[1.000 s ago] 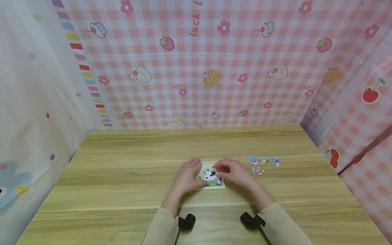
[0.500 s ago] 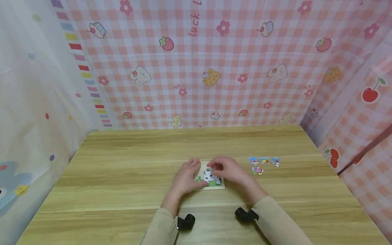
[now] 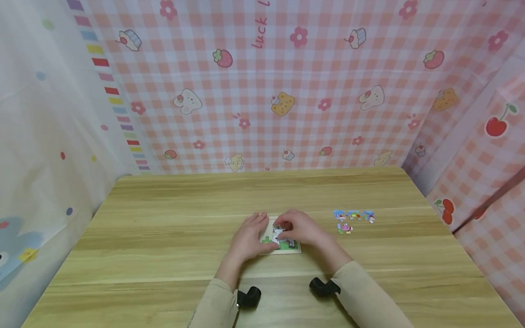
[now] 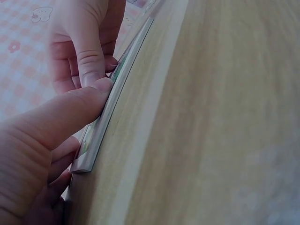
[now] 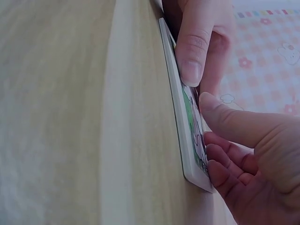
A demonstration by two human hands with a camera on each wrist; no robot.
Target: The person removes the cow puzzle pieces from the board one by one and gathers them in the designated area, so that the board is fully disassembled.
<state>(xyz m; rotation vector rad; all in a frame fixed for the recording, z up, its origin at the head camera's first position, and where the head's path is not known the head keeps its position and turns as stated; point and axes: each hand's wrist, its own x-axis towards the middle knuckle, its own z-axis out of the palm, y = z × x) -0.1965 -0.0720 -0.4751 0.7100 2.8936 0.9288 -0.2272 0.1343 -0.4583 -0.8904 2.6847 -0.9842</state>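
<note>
Behind the wood-grain table (image 3: 164,218) hangs a pink-checked cloth (image 3: 262,75) — a dotted white sheet (image 3: 49,114) at left.

Sleeved forearms (image 3: 215,303) slant inward from both sides. The left grip (image 3: 250,236) lies with fingers straight and forward — its thumb (image 3: 268,247) stretched inward. The right grip (image 3: 302,227) arches beside it, fingers (image 5: 227,145) bent — the two thumbs' tips near each other.

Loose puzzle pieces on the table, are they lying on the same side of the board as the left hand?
No, the loose puzzle pieces lie right of the board, beyond the right hand.
</note>
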